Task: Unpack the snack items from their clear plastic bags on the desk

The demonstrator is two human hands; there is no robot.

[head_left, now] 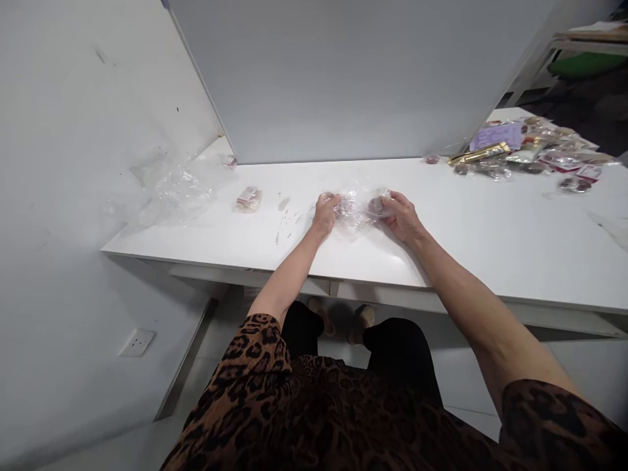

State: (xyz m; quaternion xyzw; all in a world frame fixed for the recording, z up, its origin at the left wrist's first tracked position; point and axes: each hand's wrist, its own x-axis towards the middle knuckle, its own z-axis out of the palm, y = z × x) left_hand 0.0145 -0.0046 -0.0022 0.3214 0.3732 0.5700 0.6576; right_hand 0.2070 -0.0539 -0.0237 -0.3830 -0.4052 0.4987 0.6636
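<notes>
Between my two hands, just above or on the white tabletop, is a crinkled clear plastic bag [352, 210]. Its left end is in my left hand [324, 213], whose fingers are closed around it near something reddish-brown. My right hand [403, 217] pinches the other end, where a dark brownish lump [377, 207] shows through the film. I cannot make out what the lump is. To the left of my hands lies a small wrapped packet [248, 199] with a white and red label.
Crumpled clear plastic wrap [179, 190] lies at the table's left end. A heap of packaged items, with a purple packet [498, 136] and a gold wrapper [481, 154], covers the back right. A grey panel [363, 78] rises behind the white table [471, 242].
</notes>
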